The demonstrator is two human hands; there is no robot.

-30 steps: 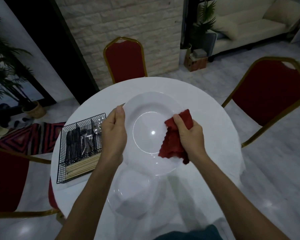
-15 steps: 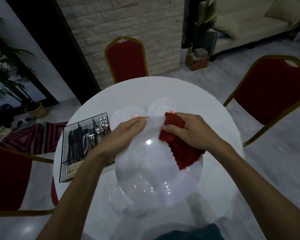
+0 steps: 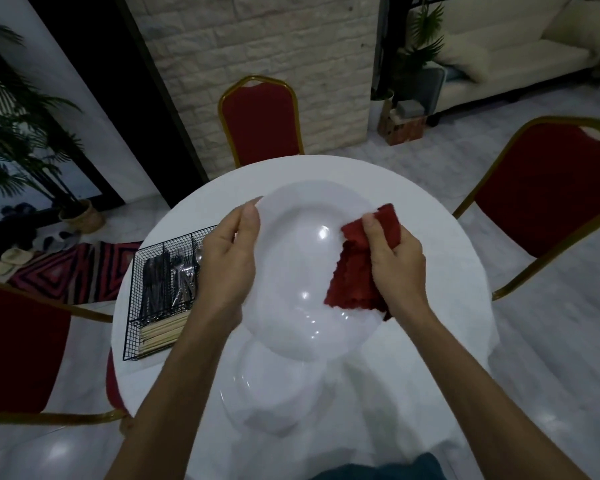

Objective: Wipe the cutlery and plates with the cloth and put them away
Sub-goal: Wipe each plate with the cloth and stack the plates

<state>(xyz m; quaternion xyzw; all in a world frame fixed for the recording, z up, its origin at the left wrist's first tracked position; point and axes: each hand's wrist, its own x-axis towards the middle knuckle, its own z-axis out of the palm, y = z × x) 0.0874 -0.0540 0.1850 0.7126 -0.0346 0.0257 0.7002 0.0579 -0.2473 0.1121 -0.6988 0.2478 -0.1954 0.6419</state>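
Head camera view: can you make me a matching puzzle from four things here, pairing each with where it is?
Things:
1 raised white plate
2 red cloth
3 black wire cutlery basket
4 lower white plate

Places:
A lying on the table, nearest the person
B in the right hand
C rim gripped by the left hand
D at the table's left side

Pairs: 1-C, 2-B, 3-D, 4-A

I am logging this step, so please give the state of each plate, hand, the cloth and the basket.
held plate: raised, tilted toward the person.
left hand: grips the held plate's rim.
right hand: pinches the cloth.
cloth: bunched, pressed on the held plate.
second plate: lies flat on the table.
wire basket: stands on the table, holding cutlery.
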